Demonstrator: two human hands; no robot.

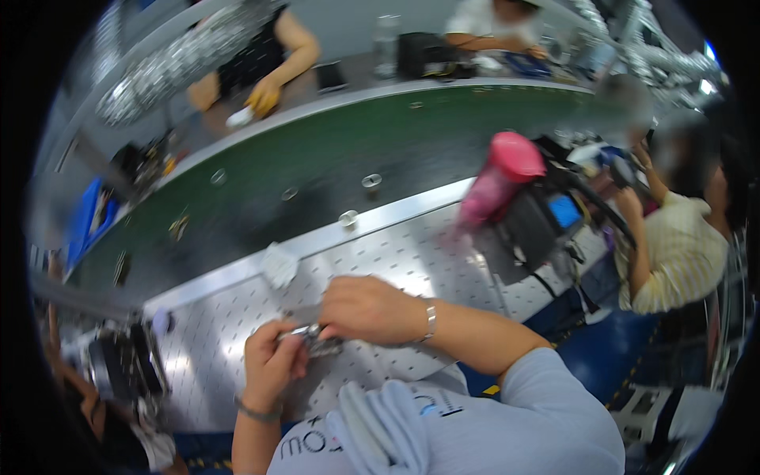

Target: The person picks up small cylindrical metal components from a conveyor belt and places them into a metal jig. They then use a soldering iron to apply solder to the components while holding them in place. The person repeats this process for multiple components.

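Both my hands meet over a perforated metal worktable [396, 261]. My left hand [271, 362] grips a small shiny metal part [310, 339] from below and the left. My right hand [366, 309] closes over the same part from above and the right, with a bracelet on its wrist. The picture is blurred, so the part's shape stays unclear. A crumpled white cloth [279, 264] lies just beyond my hands, near the table's far edge.
A dark green conveyor belt [317, 166] runs past the table, carrying a few small round metal pieces [371, 180]. A pink bottle [499, 180] and black device [530, 226] stand at the right. Other people sit across the belt and to my right. Dark gear [119, 368] sits left.
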